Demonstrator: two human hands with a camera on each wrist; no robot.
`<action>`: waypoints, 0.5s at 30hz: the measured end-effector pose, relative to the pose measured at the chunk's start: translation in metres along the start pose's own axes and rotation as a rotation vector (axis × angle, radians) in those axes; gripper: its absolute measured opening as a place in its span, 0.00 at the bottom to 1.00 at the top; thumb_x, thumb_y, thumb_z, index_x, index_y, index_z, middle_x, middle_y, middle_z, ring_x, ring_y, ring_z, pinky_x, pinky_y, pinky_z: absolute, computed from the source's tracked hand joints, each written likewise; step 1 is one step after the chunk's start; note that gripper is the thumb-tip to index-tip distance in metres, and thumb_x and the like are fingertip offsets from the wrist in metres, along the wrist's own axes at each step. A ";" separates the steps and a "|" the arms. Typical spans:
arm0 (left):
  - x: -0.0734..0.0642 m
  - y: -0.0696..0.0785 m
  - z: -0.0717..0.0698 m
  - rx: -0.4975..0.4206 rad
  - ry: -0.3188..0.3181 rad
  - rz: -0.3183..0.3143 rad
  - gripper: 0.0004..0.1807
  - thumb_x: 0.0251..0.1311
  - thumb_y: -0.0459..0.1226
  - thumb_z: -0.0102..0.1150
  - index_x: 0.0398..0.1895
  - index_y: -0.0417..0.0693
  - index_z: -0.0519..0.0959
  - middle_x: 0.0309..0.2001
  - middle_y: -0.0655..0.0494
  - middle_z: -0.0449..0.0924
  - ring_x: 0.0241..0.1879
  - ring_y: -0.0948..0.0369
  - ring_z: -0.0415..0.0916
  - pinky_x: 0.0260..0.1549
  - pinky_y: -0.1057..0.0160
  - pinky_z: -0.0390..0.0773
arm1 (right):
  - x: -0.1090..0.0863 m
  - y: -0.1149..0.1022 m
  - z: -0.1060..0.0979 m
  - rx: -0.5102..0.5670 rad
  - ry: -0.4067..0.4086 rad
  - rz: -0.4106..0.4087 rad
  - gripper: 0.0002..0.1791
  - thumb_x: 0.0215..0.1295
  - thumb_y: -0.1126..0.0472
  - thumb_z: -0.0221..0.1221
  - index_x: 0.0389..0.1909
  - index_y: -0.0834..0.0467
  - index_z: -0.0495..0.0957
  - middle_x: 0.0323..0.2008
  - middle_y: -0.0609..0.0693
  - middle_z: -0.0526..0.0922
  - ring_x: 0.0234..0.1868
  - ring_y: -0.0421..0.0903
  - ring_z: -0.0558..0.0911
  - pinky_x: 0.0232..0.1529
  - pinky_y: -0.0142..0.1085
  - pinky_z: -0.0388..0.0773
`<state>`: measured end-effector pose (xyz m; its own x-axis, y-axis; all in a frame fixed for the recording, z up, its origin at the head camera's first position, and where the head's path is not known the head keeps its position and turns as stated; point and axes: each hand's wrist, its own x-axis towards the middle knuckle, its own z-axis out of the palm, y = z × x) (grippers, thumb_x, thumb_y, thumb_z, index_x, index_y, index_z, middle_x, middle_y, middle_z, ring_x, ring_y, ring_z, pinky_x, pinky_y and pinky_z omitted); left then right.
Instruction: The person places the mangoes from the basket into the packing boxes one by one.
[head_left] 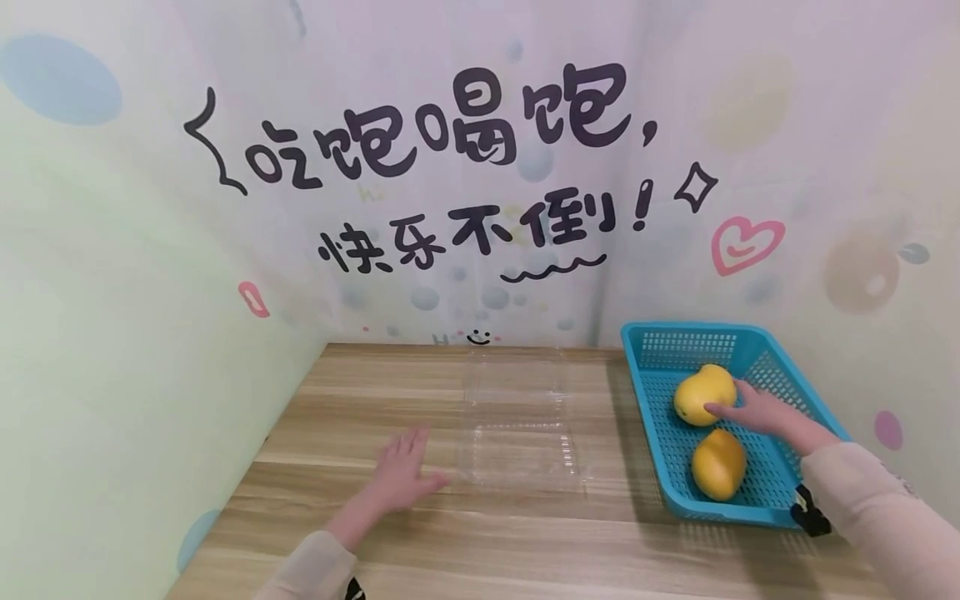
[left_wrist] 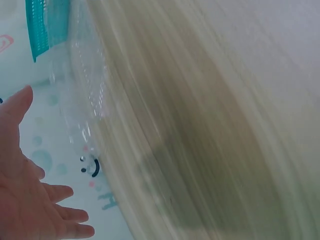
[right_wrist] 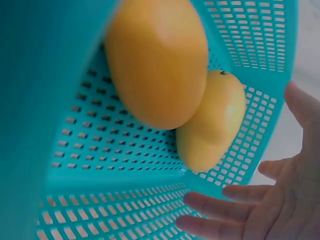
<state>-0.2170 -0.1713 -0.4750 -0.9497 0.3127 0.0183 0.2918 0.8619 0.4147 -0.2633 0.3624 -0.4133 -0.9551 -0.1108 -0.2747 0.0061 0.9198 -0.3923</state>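
Note:
A blue perforated plastic basket (head_left: 735, 512) holds two yellow mangoes. My right hand (head_left: 750, 410) reaches into it beside the farther mango (head_left: 699, 398), thumb and fingers spread. In the right wrist view, a gap shows between the fingers (right_wrist: 220, 207) and that mango (right_wrist: 212, 120). The nearer mango (head_left: 718, 467) lies toward the basket's front. My left hand (head_left: 401, 473) hovers over the table with fingers extended and holds nothing. Just right of it is a clear plastic clamshell box (head_left: 517, 457), its lid folded back toward the wall.
The wood-grain table (head_left: 337, 450) meets a printed wall covering (head_left: 420, 300) with dark lettering at the back. Another patterned wall (head_left: 112, 375) rises along the left. The basket walls stand around the mangoes.

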 end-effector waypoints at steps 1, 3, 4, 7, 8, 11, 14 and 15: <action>0.000 0.002 0.002 -0.002 -0.013 0.007 0.49 0.55 0.55 0.57 0.68 0.31 0.49 0.66 0.31 0.51 0.65 0.36 0.48 0.62 0.37 0.47 | 0.001 0.001 0.000 0.003 -0.028 0.004 0.56 0.63 0.34 0.45 0.62 0.83 0.38 0.58 0.86 0.44 0.56 0.81 0.50 0.51 0.68 0.57; 0.001 0.006 0.006 -0.004 -0.033 0.022 0.50 0.54 0.56 0.57 0.68 0.32 0.49 0.66 0.32 0.52 0.64 0.36 0.51 0.62 0.38 0.48 | 0.004 0.003 0.000 0.003 -0.087 0.013 0.57 0.62 0.34 0.45 0.62 0.83 0.36 0.58 0.86 0.44 0.56 0.81 0.52 0.50 0.67 0.58; 0.001 0.008 0.008 -0.008 -0.041 0.028 0.50 0.54 0.56 0.57 0.68 0.32 0.49 0.66 0.32 0.52 0.64 0.36 0.51 0.62 0.39 0.49 | 0.005 0.003 0.000 0.003 -0.114 0.016 0.57 0.62 0.33 0.45 0.62 0.83 0.36 0.58 0.86 0.44 0.56 0.81 0.52 0.50 0.67 0.59; 0.003 0.013 0.012 -0.004 -0.059 0.042 0.50 0.53 0.56 0.57 0.68 0.32 0.49 0.66 0.32 0.53 0.64 0.37 0.53 0.62 0.39 0.49 | 0.008 0.002 0.001 0.033 -0.199 0.028 0.58 0.61 0.33 0.46 0.62 0.82 0.34 0.58 0.86 0.42 0.57 0.80 0.52 0.51 0.66 0.59; 0.003 0.015 0.013 -0.007 -0.061 0.046 0.50 0.53 0.56 0.57 0.68 0.32 0.49 0.66 0.32 0.53 0.64 0.36 0.53 0.62 0.39 0.49 | 0.008 0.002 0.001 0.052 -0.225 0.042 0.59 0.61 0.33 0.47 0.63 0.81 0.34 0.59 0.86 0.40 0.57 0.80 0.51 0.50 0.66 0.59; 0.005 0.018 0.016 -0.022 -0.074 0.047 0.50 0.54 0.56 0.57 0.68 0.32 0.48 0.66 0.32 0.53 0.64 0.36 0.52 0.62 0.39 0.49 | 0.008 0.002 0.000 0.118 -0.289 0.092 0.60 0.60 0.34 0.49 0.64 0.79 0.31 0.59 0.84 0.35 0.58 0.80 0.47 0.51 0.68 0.58; 0.007 0.021 0.019 -0.040 -0.095 0.041 0.51 0.54 0.56 0.57 0.68 0.32 0.48 0.67 0.32 0.51 0.64 0.35 0.50 0.61 0.38 0.49 | 0.008 0.002 -0.001 0.129 -0.320 0.145 0.62 0.57 0.32 0.51 0.64 0.77 0.30 0.60 0.84 0.32 0.58 0.80 0.48 0.49 0.67 0.61; 0.008 0.022 0.020 -0.045 -0.102 0.038 0.51 0.54 0.57 0.56 0.68 0.32 0.48 0.67 0.33 0.51 0.64 0.34 0.50 0.61 0.38 0.49 | 0.008 0.002 -0.001 0.113 -0.322 0.152 0.62 0.56 0.32 0.51 0.64 0.77 0.31 0.60 0.83 0.33 0.57 0.80 0.51 0.49 0.64 0.64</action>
<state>-0.2160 -0.1416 -0.4842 -0.9207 0.3859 -0.0573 0.3197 0.8304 0.4563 -0.2711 0.3643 -0.4153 -0.7989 -0.1054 -0.5922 0.1906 0.8895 -0.4153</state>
